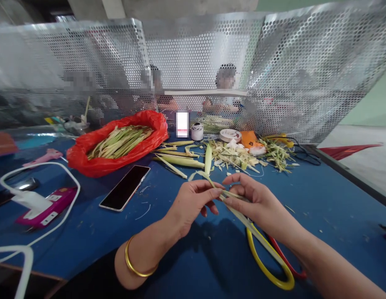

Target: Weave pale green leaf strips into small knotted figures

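Observation:
My left hand pinches long, pale green strips of corn husk between thumb and forefinger. Close beside it, my right hand grips the strips too, thumb against fingers. One end curls up past my left fingertips, while another trails down to the right under my right hand. Below that hand, scissors with one yellow and one red handle lie on the blue table; their blades are hidden. Just beyond my fingers are more husk leaves and a heap of husk scraps.
A red plastic bag of husk strips stands at the back left, with a phone before it. Further left are a purple power strip and white cable. A white jar stands near the perforated metal screen; people sit behind it.

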{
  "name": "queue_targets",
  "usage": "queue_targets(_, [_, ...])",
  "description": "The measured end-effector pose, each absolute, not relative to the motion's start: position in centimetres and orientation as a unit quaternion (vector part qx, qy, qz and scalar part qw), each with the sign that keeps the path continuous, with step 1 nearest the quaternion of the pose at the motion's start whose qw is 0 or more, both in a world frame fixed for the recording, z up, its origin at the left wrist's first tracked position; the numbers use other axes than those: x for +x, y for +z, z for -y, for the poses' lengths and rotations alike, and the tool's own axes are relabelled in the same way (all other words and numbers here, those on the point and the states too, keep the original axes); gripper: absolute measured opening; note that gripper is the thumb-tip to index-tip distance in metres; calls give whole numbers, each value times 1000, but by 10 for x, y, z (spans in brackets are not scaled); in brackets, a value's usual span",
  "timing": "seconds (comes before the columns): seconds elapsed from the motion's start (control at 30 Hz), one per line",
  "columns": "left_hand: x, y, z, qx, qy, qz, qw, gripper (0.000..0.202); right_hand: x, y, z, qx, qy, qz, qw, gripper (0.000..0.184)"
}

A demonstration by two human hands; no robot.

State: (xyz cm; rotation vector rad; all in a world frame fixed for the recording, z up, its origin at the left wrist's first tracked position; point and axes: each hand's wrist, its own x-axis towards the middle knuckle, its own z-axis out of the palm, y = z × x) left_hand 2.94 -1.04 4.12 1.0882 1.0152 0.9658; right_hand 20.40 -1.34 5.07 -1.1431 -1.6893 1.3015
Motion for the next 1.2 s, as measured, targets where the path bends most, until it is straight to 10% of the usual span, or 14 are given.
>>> queue_targets(1.2, [32, 39, 12, 455, 446, -441, 632, 20, 213, 50, 11, -448, 485, 663, 352, 42])
